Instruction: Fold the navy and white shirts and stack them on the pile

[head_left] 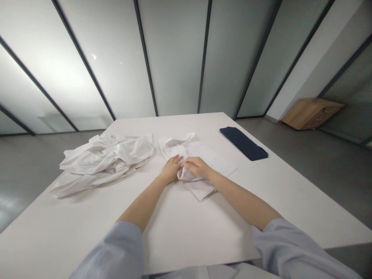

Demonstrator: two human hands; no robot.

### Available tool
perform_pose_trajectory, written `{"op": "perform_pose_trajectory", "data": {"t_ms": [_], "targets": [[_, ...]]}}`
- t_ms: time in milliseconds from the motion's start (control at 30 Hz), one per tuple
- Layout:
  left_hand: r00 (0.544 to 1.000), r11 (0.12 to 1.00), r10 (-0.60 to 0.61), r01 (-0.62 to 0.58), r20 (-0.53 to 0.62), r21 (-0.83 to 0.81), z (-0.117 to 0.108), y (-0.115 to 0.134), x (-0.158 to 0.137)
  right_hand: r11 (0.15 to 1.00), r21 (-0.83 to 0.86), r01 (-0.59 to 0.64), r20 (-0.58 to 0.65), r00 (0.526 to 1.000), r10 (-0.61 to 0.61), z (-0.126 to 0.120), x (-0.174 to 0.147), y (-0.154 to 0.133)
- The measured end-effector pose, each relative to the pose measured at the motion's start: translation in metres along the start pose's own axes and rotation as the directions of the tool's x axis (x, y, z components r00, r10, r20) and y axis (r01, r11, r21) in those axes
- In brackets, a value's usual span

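- Where my two hands come together, one white garment (210, 157) lies near the middle of the table, partly spread flat and partly bunched, one corner pointing toward me.
- My right hand (198, 167) is half closed, its fingers curled over a bunched fold and holding it.
- My left hand (171, 169) rests just beside it, palm down, fingers loosely stretched at the cloth's edge; I cannot tell whether the thumb grips anything.
- To my left sits one crumpled heap of white fabric (110, 159), apart from what I hold; how many pieces are in it I cannot tell.
- Off to the right, near the table's edge, lies one dark navy item (244, 143), flat and long.
- Two grey-blue sleeves (122, 248) end near my elbows, leaving both forearms bare.
- Under everything is one white table (200, 236), smooth and pale.
- Around it runs a grey floor (293, 147), with one wooden cabinet (314, 113) at the far right.
- Beyond the table stand at least five frosted glass panels (177, 58) in dark frames, with a pale pillar (325, 58) to their right.
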State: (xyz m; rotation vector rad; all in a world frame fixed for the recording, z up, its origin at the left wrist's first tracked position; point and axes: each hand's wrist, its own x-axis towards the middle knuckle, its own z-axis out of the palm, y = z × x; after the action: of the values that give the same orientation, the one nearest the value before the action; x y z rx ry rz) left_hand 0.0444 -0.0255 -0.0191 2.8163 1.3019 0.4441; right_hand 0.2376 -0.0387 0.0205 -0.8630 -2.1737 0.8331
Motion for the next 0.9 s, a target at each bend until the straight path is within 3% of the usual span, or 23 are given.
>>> {"op": "perform_pose_trajectory", "data": {"t_ms": [67, 133, 300, 400, 500, 600, 667, 700, 767, 833, 900], "targets": [[1.0, 1.0, -0.015, 0.015, 0.001, 0.0, -0.003, 0.001, 0.001, 0.998, 0.009, -0.065, -0.212, 0.975, 0.066, -0.015, 0.0, 0.02], [0.998, 0.998, -0.055, 0.055, -0.017, -0.011, -0.008, 0.002, 0.002, 0.986, -0.025, -0.162, -0.287, 0.946, 0.148, -0.027, -0.002, 0.045], [0.978, 0.978, -0.207, 0.206, -0.025, -0.027, -0.019, -0.004, -0.003, 0.884, -0.324, -0.337, -0.046, 0.939, 0.341, -0.036, -0.005, 0.084], [0.946, 0.946, -0.324, 0.324, -0.014, -0.01, -0.021, -0.018, -0.009, 0.769, -0.505, -0.392, -0.02, 0.896, 0.444, -0.038, -0.005, 0.085], [0.868, 0.868, -0.497, 0.496, -0.001, 0.03, -0.026, -0.032, -0.014, 0.616, -0.596, -0.515, -0.135, 0.821, 0.555, -0.047, -0.009, 0.085], [0.744, 0.743, -0.665, 0.668, -0.067, 0.039, -0.032, -0.041, -0.017, 0.45, -0.579, -0.68, -0.324, 0.698, 0.638, -0.062, -0.017, 0.091], [0.676, 0.683, -0.725, 0.73, -0.13, -0.01, -0.034, -0.043, -0.018, 0.391, -0.513, -0.764, -0.428, 0.622, 0.656, -0.071, -0.022, 0.097], [0.664, 0.678, -0.732, 0.733, -0.152, -0.058, -0.034, -0.044, -0.019, 0.384, -0.478, -0.79, -0.466, 0.599, 0.651, -0.074, -0.024, 0.099], [0.695, 0.719, -0.695, 0.669, -0.185, -0.19, -0.032, -0.045, -0.019, 0.402, -0.425, -0.811, -0.511, 0.582, 0.633, -0.078, -0.025, 0.103], [0.786, 0.799, -0.582, 0.504, -0.207, -0.329, -0.028, -0.043, -0.018, 0.444, -0.389, -0.807, -0.514, 0.59, 0.622, -0.077, -0.022, 0.106], [0.878, 0.846, -0.429, 0.307, -0.213, -0.436, -0.021, -0.039, -0.017, 0.526, -0.363, -0.769, -0.473, 0.639, 0.607, -0.073, -0.017, 0.106]]}}
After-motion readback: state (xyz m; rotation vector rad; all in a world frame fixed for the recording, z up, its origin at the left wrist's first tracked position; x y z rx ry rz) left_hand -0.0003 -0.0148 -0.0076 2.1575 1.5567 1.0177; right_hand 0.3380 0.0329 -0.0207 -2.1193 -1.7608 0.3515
